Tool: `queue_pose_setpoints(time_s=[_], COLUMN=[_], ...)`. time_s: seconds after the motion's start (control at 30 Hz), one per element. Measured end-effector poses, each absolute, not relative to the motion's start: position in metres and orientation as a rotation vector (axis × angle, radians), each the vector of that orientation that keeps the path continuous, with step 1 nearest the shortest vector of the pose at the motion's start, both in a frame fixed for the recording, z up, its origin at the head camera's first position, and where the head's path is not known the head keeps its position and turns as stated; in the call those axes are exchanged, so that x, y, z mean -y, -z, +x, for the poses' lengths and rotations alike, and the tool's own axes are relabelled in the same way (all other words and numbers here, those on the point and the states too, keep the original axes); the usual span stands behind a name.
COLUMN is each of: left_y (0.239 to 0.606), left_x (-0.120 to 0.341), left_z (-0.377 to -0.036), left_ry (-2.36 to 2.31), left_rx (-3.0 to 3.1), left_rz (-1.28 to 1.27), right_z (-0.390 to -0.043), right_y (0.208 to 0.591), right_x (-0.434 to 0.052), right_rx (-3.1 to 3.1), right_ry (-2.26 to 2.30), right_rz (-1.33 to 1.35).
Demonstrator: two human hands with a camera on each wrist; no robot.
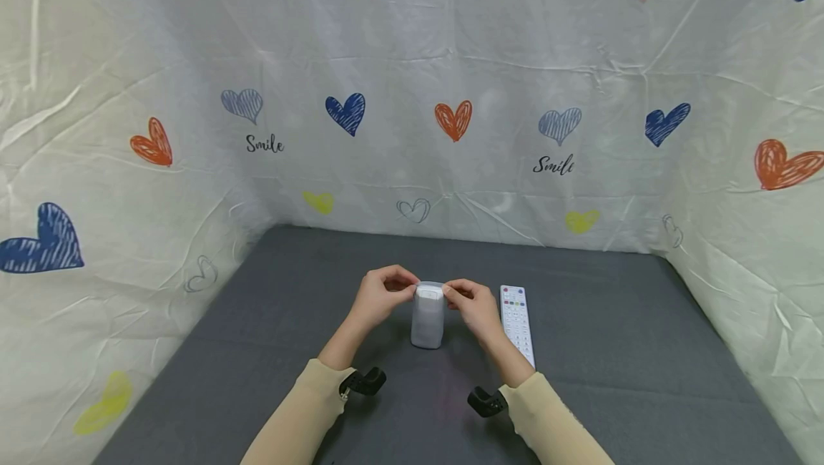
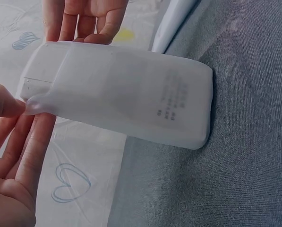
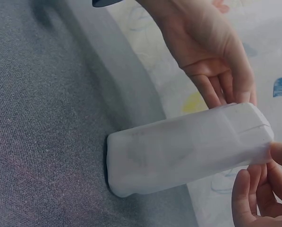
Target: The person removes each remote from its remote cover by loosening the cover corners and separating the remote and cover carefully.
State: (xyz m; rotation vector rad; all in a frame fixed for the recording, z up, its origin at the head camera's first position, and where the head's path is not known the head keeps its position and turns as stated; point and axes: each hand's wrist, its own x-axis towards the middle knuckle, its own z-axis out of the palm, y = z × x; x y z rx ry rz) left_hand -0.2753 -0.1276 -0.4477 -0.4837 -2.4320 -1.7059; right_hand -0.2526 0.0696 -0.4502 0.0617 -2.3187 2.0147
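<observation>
Both hands pinch the top end of a white device point(image 1: 428, 316) wrapped in a translucent sleeve point(image 2: 131, 94): the left hand point(image 1: 380, 297) nips the sleeve's upper edge between thumb and fingertips on the left side, and the right hand point(image 1: 473, 305) does the same on the right, fingers curled in toward the top. The device stands upright on its bottom end on the grey table point(image 1: 611, 350), its long axis vertical and the top pointing up, at the middle of the table just in front of the person. The sleeve covers the whole device, and its open edge is at the top where the fingers hold it. The left wrist view shows faint small print on the lower part of the device's face and a seam line near its top, which the head view does not resolve. The right wrist view shows a plainer face with a thin line near the top. Just beside the right hand a white remote point(image 1: 517, 322) lies flat, its long axis running away from the person. A heart-printed sheet point(image 1: 450, 121) walls the table on three sides.
</observation>
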Motion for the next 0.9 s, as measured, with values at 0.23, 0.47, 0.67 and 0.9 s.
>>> queue_pose_setpoints(time_s=[0.23,0.47,0.67,0.9], left_y=[0.4468,0.4462,0.4449,0.4437], left_x=[0.1259,0.1248,0.1248,0.1256], left_z=[-0.2752,-0.2747,-0.2742,-0.2728], left_ry=[1.781,1.735,1.694,1.698], left_rx=[2.424,2.410,2.387,2.383], left_rz=[-0.428,-0.371,-0.361,-0.370], right_z=[-0.2518,-0.2557,-0.2567,-0.2534], right_y=[0.4495,0.4499,0.4480,0.4473], right_x=[-0.0706,-0.0713,-0.0717,-0.0725], right_rx=[2.307,2.301,2.286,2.257], right_ry=[-2.066,-2.122,-2.065,-1.934], right_rz=[0.035,0.057,0.129,0.252])
